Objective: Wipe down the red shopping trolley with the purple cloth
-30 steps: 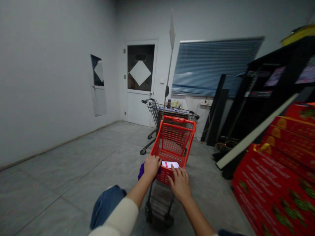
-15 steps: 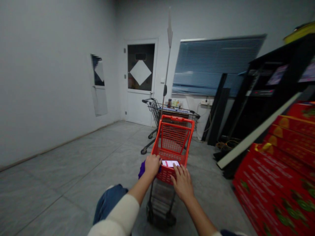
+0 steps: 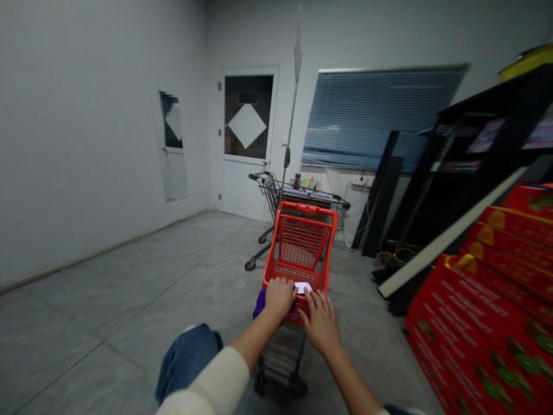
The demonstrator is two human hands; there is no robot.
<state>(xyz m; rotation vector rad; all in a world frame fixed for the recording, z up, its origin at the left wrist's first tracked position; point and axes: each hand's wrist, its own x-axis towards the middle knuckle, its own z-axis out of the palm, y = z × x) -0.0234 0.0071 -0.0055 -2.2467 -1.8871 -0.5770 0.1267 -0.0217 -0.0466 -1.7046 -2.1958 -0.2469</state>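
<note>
At bottom centre, the left hand (image 3: 280, 298) curls over a red wire shopping cart's rim (image 3: 307, 208), fingers of the right hand (image 3: 320, 325) spread beside a flat white card (image 3: 303, 287).

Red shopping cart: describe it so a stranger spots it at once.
A white door closes the far end of the room. Nearer than the dark wire shopping cart, a small red cart sits under the person's left hand and right hand. Unlike that cart, it is bright red.

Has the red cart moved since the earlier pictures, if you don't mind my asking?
Yes, slightly: the far end of the red cart has shifted left in the view, judged against the door behind it.
</note>
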